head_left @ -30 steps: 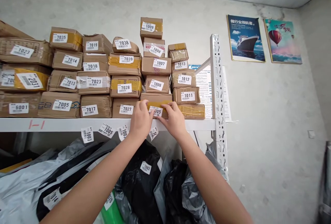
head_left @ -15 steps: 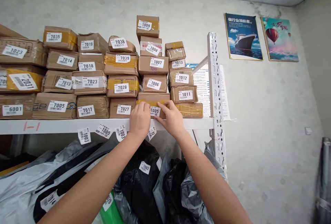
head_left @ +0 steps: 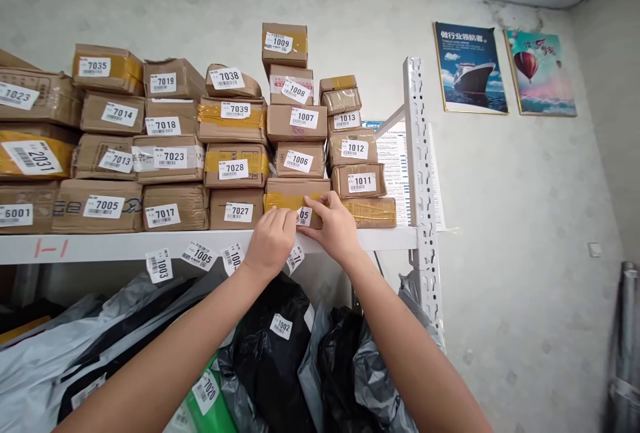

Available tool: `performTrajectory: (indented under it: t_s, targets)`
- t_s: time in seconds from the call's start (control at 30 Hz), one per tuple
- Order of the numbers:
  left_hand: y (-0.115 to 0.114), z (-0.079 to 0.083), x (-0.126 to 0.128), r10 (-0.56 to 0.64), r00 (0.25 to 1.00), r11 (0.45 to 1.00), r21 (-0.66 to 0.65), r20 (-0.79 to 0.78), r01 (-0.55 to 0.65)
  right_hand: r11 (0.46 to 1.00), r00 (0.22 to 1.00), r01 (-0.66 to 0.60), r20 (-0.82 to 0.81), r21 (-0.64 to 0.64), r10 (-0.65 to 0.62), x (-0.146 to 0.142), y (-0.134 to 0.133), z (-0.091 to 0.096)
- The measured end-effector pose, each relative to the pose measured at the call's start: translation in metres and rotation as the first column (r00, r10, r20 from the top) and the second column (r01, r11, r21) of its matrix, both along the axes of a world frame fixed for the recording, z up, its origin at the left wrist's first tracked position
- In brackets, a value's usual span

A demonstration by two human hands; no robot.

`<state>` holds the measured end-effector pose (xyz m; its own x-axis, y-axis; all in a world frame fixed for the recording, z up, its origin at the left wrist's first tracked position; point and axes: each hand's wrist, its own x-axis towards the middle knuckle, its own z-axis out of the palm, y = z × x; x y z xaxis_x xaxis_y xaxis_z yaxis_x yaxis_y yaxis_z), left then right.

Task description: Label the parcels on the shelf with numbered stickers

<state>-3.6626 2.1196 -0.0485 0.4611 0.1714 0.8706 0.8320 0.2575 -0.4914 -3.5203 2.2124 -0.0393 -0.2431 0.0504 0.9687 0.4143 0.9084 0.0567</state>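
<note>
My left hand (head_left: pixel 273 239) is closed at the lower front of a carton (head_left: pixel 315 187) on the shelf's bottom row. Its fingertips pinch the left side of a white barcode label (head_left: pixel 303 216), covering part of the number so that only "05" shows. Against the same carton rests my right hand (head_left: pixel 334 225), index finger above the label and thumb below it, with a gap between them. Yellow tape runs across the carton front behind the fingers. Stacked above it are boxes labelled 1006 (head_left: pixel 300 161) and 1007 (head_left: pixel 303 118).
Other labelled cartons (head_left: pixel 171 158) fill the white shelf (head_left: pixel 110 245) to the left. Loose stickers (head_left: pixel 199 256) hang from its front edge. Below lie black and grey plastic parcels (head_left: pixel 270 353). A perforated metal post (head_left: pixel 420 186) stands at the right; posters (head_left: pixel 471 69) hang beyond.
My left hand has shifted slightly right and down, its fingers now covering more of the label. My right hand has barely moved. The view has shifted slightly.
</note>
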Motion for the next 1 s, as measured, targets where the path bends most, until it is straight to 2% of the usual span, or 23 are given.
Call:
performTrajectory:
  t_s: [0.2,0.33,0.37,0.43,0.47,0.53,0.57,0.63,0.7,0.8,0.93,1.0]
  targets:
    - [0.000,-0.010,0.019,-0.036,0.999,0.999,0.008,0.018,0.036,1.000,1.000,0.012,0.004,-0.007,-0.012,-0.005,0.002,0.000]
    - [-0.019,-0.031,0.047,-0.124,0.992,0.992,0.020,-0.020,0.124,0.998,0.999,0.020,0.037,-0.056,-0.018,0.001,-0.002,0.000]
    - [-0.027,-0.038,0.054,-0.158,0.987,0.987,0.013,-0.018,0.158,0.997,0.998,-0.021,0.054,-0.071,0.025,0.008,-0.005,-0.002]
    - [-0.044,-0.054,0.068,-0.237,0.971,0.971,-0.002,0.031,0.237,0.975,0.971,-0.195,0.116,-0.111,0.208,0.028,-0.014,-0.012]
    - [-0.051,-0.062,0.072,-0.285,0.956,0.958,-0.005,0.071,0.287,0.940,0.932,-0.308,0.155,-0.146,0.329,0.041,-0.019,-0.021]
    - [-0.061,-0.077,0.078,-0.382,0.906,0.919,-0.024,0.181,0.392,0.827,0.812,-0.499,0.195,-0.259,0.551,0.066,-0.030,-0.044]
    - [-0.063,-0.084,0.079,-0.420,0.872,0.895,-0.045,0.250,0.444,0.767,0.761,-0.555,0.176,-0.321,0.624,0.076,-0.034,-0.058]
    - [-0.060,-0.096,0.081,-0.446,0.802,0.846,-0.107,0.397,0.523,0.670,0.717,-0.614,0.058,-0.417,0.694,0.090,-0.041,-0.088]
    - [-0.051,-0.108,0.084,-0.436,0.759,0.808,-0.162,0.484,0.567,0.602,0.716,-0.648,-0.102,-0.468,0.691,0.093,-0.042,-0.116]
    - [-0.034,-0.118,0.092,-0.429,0.756,0.788,-0.204,0.494,0.581,0.553,0.716,-0.687,-0.310,-0.472,0.625,0.088,-0.037,-0.148]
    - [-0.016,-0.123,0.107,-0.387,0.688,0.734,-0.247,0.614,0.633,0.566,0.714,-0.699,-0.471,-0.438,0.517,0.089,-0.026,-0.166]
    - [-0.012,-0.125,0.118,-0.394,0.650,0.691,-0.258,0.650,0.676,0.614,0.720,-0.674,-0.549,-0.410,0.425,0.094,-0.019,-0.165]
